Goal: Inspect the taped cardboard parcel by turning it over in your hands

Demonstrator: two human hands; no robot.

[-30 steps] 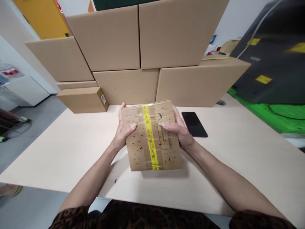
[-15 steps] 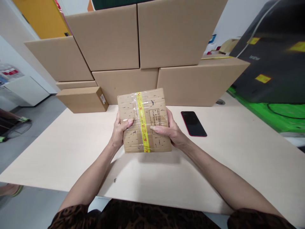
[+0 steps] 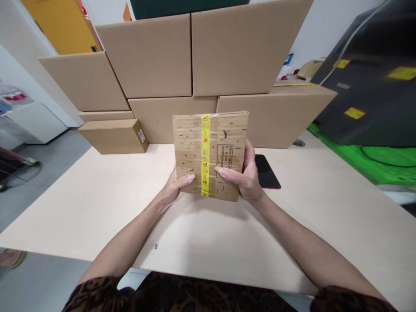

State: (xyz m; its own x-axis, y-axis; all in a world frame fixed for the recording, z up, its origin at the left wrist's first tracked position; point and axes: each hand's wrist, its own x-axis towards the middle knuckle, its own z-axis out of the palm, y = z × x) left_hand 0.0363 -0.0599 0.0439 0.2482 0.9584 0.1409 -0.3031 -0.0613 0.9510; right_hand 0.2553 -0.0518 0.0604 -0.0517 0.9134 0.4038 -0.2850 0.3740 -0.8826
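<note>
Both hands hold a brown cardboard box (image 3: 191, 147) up above the table, its broad face turned toward me. A yellow tape strip with red print runs down that face, and dark flecks and a printed text block mark it. My left hand (image 3: 175, 185) grips the lower left edge, thumb on the front. On the right edge, my right hand (image 3: 243, 175) is wrapped round the side with its thumb lying over the printed block. The other fingers of both hands are mostly hidden behind the box. A black phone (image 3: 267, 172) with a red edge lies just beyond my right hand.
Large cardboard boxes (image 3: 240, 52) are stacked along the back of the pale table (image 3: 81, 203). A smaller long carton (image 3: 110, 136) stands at the back left. A dark grey covered machine (image 3: 367, 95) is at the right, beside green material (image 3: 373, 162). At the far left a person's foot (image 3: 11, 258) shows.
The held box has moved right and slightly up, and its face now stands more upright toward me. Both hands moved with it, and the right hand now partly covers the phone.
</note>
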